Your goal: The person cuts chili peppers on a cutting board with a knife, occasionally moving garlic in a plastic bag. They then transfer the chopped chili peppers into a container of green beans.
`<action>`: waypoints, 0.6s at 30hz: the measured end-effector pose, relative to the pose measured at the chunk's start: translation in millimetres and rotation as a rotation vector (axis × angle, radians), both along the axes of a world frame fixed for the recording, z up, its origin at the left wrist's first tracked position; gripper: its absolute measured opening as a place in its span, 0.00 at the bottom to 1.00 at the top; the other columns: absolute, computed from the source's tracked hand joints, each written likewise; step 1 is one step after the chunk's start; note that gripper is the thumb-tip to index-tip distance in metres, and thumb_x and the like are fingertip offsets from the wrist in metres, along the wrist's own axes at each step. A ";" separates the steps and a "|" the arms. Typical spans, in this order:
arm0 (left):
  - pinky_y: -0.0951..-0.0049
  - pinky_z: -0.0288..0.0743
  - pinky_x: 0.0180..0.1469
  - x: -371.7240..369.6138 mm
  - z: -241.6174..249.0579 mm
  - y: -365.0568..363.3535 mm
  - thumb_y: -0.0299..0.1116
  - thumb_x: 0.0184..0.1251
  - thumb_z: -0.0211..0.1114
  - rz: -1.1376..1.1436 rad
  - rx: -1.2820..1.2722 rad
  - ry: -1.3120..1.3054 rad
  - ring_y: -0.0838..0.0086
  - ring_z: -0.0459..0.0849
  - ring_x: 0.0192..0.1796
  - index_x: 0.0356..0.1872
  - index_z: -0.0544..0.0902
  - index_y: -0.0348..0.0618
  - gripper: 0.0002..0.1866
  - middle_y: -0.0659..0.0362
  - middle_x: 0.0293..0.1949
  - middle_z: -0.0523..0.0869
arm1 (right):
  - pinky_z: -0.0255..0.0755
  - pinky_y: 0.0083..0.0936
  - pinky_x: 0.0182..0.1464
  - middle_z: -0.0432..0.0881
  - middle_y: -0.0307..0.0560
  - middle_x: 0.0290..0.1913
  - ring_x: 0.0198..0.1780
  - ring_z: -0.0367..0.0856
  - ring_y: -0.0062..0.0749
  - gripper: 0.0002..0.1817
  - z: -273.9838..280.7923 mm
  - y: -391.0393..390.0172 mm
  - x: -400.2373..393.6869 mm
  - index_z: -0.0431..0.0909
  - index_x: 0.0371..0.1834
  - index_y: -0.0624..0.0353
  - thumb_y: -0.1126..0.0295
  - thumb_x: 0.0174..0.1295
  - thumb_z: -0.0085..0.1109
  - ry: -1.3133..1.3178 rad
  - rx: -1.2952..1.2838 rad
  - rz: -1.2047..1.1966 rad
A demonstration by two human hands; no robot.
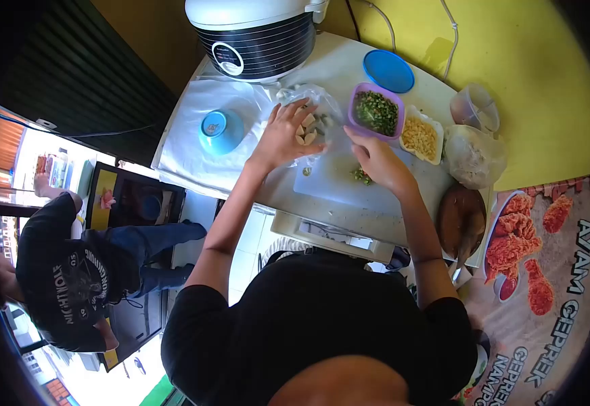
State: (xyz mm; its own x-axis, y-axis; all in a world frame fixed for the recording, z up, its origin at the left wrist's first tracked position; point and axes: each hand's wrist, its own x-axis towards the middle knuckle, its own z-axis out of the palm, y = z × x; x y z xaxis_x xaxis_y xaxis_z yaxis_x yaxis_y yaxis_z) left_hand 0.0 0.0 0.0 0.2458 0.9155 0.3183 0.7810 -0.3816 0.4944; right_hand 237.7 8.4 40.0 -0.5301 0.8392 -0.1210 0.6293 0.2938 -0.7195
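My left hand (287,135) is spread over a clear plastic bag (325,101), its fingers apart around several pale, off-white chunks (307,128). To the right, my right hand (379,162) is closed above the white cutting board (322,186), near the front of a purple container (356,132) of chopped greens (376,111). What the right hand grips, if anything, I cannot make out. A small pile of chopped green pieces (360,176) lies on the board beside that hand. One pale green slice (306,172) rests near the board's left edge.
A rice cooker (258,40) stands at the back left, with an upturned blue bowl (220,132) before it. Rightward are a blue lid (388,71), a tray of chopped yellowish pieces (420,137), a tied plastic bag (474,155) and a stone mortar (459,220). Another person (72,271) stands left.
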 end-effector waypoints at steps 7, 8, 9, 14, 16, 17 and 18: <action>0.47 0.52 0.72 -0.2 2.2 -2.4 0.57 0.45 0.74 0.006 0.044 -0.012 0.56 0.72 0.65 0.60 0.75 0.45 0.41 0.51 0.60 0.76 | 0.70 0.40 0.34 0.78 0.63 0.26 0.27 0.78 0.55 0.23 -16.4 -7.3 -13.6 0.69 0.67 0.51 0.71 0.68 0.47 0.113 0.108 0.041; 0.48 0.52 0.72 -0.5 3.4 -4.3 0.56 0.46 0.73 0.020 0.054 -0.014 0.56 0.73 0.64 0.59 0.75 0.46 0.39 0.51 0.59 0.77 | 0.70 0.40 0.34 0.77 0.61 0.25 0.26 0.78 0.55 0.23 -16.0 -8.0 -11.8 0.69 0.68 0.50 0.71 0.68 0.47 0.141 0.116 0.025; 0.48 0.52 0.72 -0.3 5.1 -5.5 0.56 0.46 0.73 0.019 0.055 -0.015 0.56 0.73 0.64 0.59 0.75 0.46 0.39 0.51 0.59 0.77 | 0.70 0.40 0.34 0.77 0.61 0.25 0.26 0.78 0.55 0.23 -15.3 -8.1 -7.4 0.69 0.68 0.50 0.71 0.68 0.47 0.140 0.117 0.024; 0.60 0.68 0.58 -5.1 13.1 -6.3 0.43 0.55 0.71 0.087 0.121 -0.071 0.65 0.81 0.51 0.42 0.87 0.50 0.15 0.61 0.45 0.84 | 0.71 0.35 0.37 0.77 0.65 0.30 0.28 0.76 0.54 0.24 -7.6 -19.0 19.1 0.67 0.69 0.49 0.71 0.68 0.49 0.071 0.069 -0.001; 0.62 0.69 0.56 -4.2 12.3 0.0 0.43 0.56 0.70 0.083 0.162 0.001 0.67 0.81 0.48 0.37 0.88 0.52 0.11 0.63 0.42 0.85 | 0.71 0.33 0.38 0.75 0.65 0.29 0.27 0.74 0.49 0.25 -4.1 -27.6 21.6 0.66 0.70 0.49 0.71 0.69 0.49 0.105 0.061 -0.019; 0.65 0.69 0.54 -3.4 12.3 3.6 0.42 0.56 0.70 0.082 0.207 0.075 0.69 0.82 0.46 0.33 0.89 0.53 0.08 0.65 0.38 0.86 | 0.70 0.31 0.38 0.74 0.64 0.29 0.26 0.72 0.44 0.25 -2.1 -32.0 22.8 0.66 0.70 0.49 0.71 0.69 0.49 0.142 0.057 -0.034; 0.65 0.69 0.54 -0.3 13.7 6.6 0.42 0.54 0.71 0.082 0.197 0.096 0.69 0.82 0.46 0.31 0.90 0.55 0.07 0.66 0.37 0.86 | 0.70 0.31 0.38 0.74 0.64 0.29 0.26 0.72 0.44 0.25 0.3 -37.1 23.1 0.66 0.70 0.49 0.71 0.69 0.49 0.141 0.059 -0.038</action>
